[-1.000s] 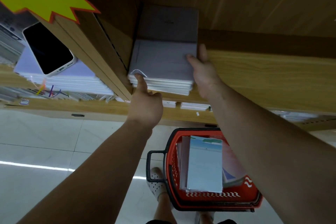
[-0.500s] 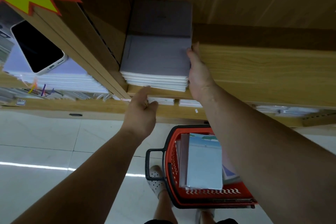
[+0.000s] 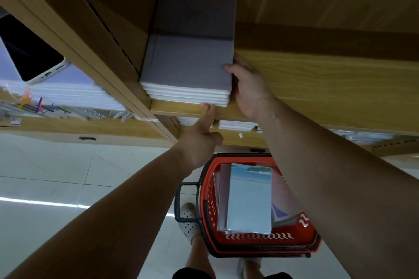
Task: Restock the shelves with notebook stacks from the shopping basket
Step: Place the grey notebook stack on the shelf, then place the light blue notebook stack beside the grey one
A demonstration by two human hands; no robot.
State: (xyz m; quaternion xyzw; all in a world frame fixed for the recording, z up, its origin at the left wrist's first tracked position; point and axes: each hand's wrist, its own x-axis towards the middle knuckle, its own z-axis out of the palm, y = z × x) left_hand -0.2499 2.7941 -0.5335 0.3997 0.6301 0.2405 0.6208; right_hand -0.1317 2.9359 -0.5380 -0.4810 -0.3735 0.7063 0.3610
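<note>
I am looking down past a wooden shelf (image 3: 317, 84) to a tiled floor. A stack (image 3: 188, 68) of grey-covered notebooks lies flat on the shelf at 12 o'clock, its left edge close against the upright divider (image 3: 127, 36) and its white page edges facing me.

My right hand (image 3: 248, 88) rests at the stack's right side, at about 1 o'clock. The palm lies along the page edges and the thumb sits on the top cover. Its grip is wide and flat, closed on nothing.

My left hand (image 3: 199, 140) is just below the shelf lip, near the centre. One finger points up and touches the stack's front bottom edge, and the other fingers are curled in loosely, holding nothing.

At 5 o'clock a red basket (image 3: 260, 244) with a black handle stands on the floor (image 3: 45, 165). More notebooks (image 3: 248, 199) stand on edge inside it, the nearest with a pale blue cover. At 9 o'clock, on the neighbouring shelf, a phone (image 3: 29, 52) lies on a pile of white paper.
</note>
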